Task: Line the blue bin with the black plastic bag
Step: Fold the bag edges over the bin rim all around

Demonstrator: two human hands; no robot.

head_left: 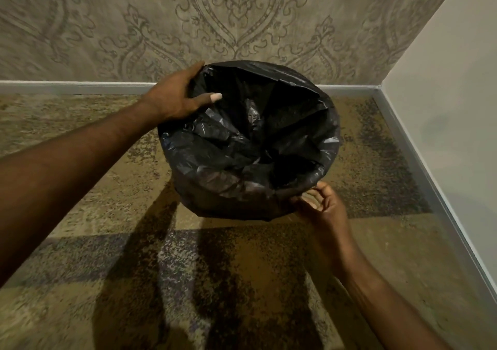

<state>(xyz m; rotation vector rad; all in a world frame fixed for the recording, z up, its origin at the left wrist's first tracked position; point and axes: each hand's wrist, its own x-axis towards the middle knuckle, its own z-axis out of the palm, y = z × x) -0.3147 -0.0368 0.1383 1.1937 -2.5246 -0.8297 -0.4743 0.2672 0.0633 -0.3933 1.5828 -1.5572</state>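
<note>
Left hand (174, 98) grips the far-left edge of the black plastic bag (242, 145), thumb lying across the inside of the opening and the other fingers wrapped over the outside, where they are out of sight behind the film. Right hand (322, 204) is at the near-right edge, fingers curled and pinching a fold of the bag just below the rim; the fingertips are partly buried in the plastic, so how much they hold is hard to make out. Both forearms are cut off by the frame edges.

Spread open in a rough circle, the bag has its mouth folded outward and down over a round form. That form should be the blue bin, but no blue shows anywhere: the plastic covers the rim and the whole visible side, and the base is hidden too. Inside, the film sinks in crumpled dark folds, and the bottom cannot be made out.

It all stands on a mottled tan and grey carpet (107, 215) near a room corner, close to a grey skirting board (80, 87) under patterned wallpaper (134, 27). A plain pale wall (443, 107) closes the right side
</note>
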